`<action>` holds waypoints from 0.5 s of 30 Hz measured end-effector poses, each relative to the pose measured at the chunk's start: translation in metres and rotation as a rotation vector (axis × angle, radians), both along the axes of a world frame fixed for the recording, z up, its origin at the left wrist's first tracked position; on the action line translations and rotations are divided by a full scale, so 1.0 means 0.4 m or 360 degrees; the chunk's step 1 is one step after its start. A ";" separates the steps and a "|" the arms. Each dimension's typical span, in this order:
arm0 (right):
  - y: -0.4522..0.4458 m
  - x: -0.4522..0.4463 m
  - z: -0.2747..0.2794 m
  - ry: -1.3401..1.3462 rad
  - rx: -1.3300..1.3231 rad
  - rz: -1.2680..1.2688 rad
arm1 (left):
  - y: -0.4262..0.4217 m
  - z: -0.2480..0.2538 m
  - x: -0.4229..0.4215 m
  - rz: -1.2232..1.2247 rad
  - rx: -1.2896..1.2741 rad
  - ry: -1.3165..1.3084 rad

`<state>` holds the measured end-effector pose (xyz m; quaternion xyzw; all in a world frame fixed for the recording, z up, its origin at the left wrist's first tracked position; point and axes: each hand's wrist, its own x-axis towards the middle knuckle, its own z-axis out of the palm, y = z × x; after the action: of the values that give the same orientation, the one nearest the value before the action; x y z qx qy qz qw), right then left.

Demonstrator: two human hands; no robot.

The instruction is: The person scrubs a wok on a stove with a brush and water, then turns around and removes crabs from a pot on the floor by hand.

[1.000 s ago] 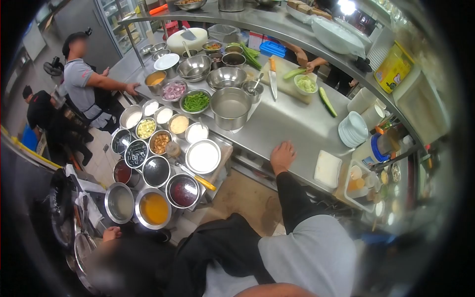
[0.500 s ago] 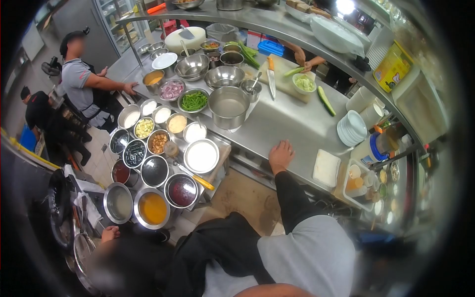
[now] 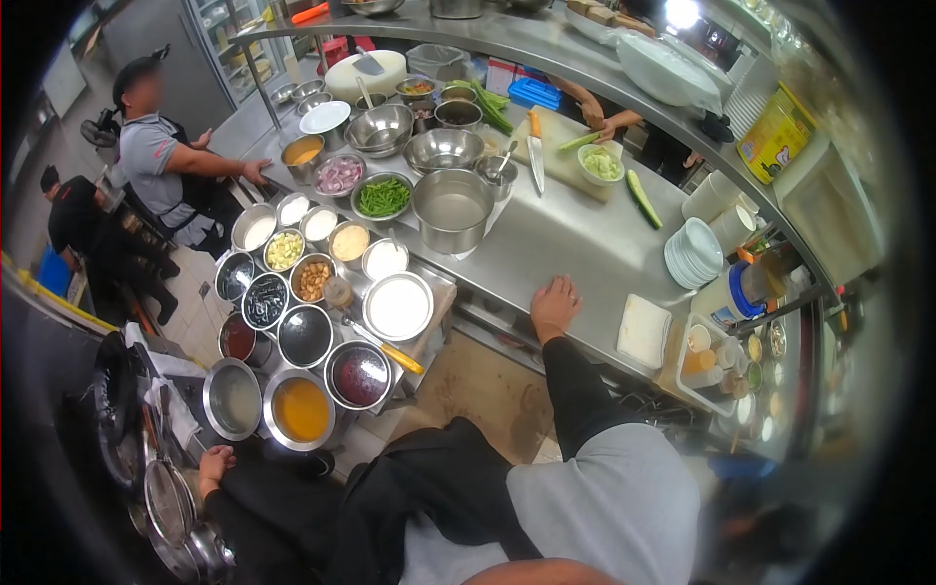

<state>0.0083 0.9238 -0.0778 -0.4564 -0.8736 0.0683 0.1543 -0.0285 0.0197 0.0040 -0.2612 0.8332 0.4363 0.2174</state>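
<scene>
My right hand rests on the front edge of the steel counter with its fingers apart and nothing in it. At the lower left, my left hand has its fingers curled, with no object visible in them. The steel pot of pale liquid and the pot of orange sauce are beside it. Between my hands stand a white-filled bowl, a dark red sauce bowl and a yellow-handled utensil. A folded white cloth lies right of my right hand.
Across the counter, another person's hands are at a cutting board with a knife. A person in grey touches the counter at left. A large pot, stacked bowls and an overhead shelf surround the workspace.
The dark blurred shape over my left forearm is gone, so the sleeve and the strainers beside it show. My hands have barely moved.
</scene>
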 end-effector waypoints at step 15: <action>0.001 0.000 0.004 -0.0001 -0.0007 -0.0028 | -0.014 -0.013 0.003 -0.0015 0.0040 0.0018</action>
<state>0.0082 0.9243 -0.0762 -0.4644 -0.8695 0.0688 0.1534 -0.0274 0.0141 -0.0011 -0.2520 0.8300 0.4472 0.2180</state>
